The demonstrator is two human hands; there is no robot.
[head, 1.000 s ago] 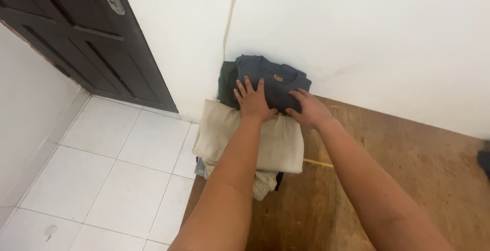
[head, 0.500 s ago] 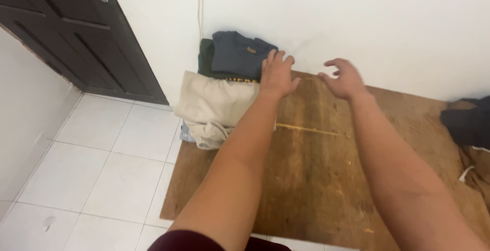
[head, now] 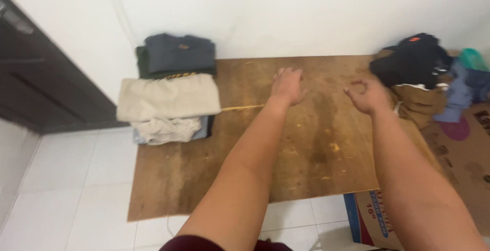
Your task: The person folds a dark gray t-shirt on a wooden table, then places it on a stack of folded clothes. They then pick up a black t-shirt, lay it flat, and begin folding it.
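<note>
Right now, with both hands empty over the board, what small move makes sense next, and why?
Probably reach the right hand to the loose clothes heap at the board's right end. Both hands are empty, the left hand hovers over bare wood, and the folded stack already lies neat.

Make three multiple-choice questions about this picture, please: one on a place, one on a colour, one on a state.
1. Where do the folded clothes lie on the wooden board?
A. far-left corner
B. middle
C. near-right corner

2. What colour is the top garment of the front folded stack?
A. red
B. beige
C. black

3. What does the left hand hold?
A. a shirt
B. a hanger
C. nothing

Answers: 1 A, the stacks sit by the wall at the left. 2 B, the beige garment lies on top. 3 C, it hovers open over bare wood.
</note>
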